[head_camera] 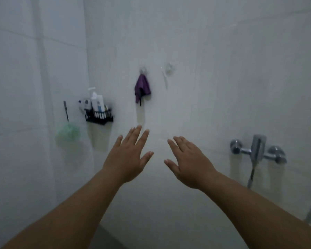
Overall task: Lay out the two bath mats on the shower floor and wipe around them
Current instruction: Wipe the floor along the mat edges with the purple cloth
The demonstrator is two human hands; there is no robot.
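Note:
Both my arms stretch forward toward the white tiled shower wall. My left hand (127, 155) is flat with fingers spread and holds nothing. My right hand (188, 160) is also spread, palm down, and empty. A purple cloth (142, 88) hangs from a hook on the wall above and between my hands, out of touch. No bath mat is in view. Only a dark sliver of the shower floor (104, 238) shows at the bottom.
A black wall caddy (100, 116) holds several bottles at the left. A green mesh sponge (67, 134) hangs below a dark hook further left. A chrome shower mixer (258, 150) with a hose sits on the right wall. A clear hook (168, 68) is near the cloth.

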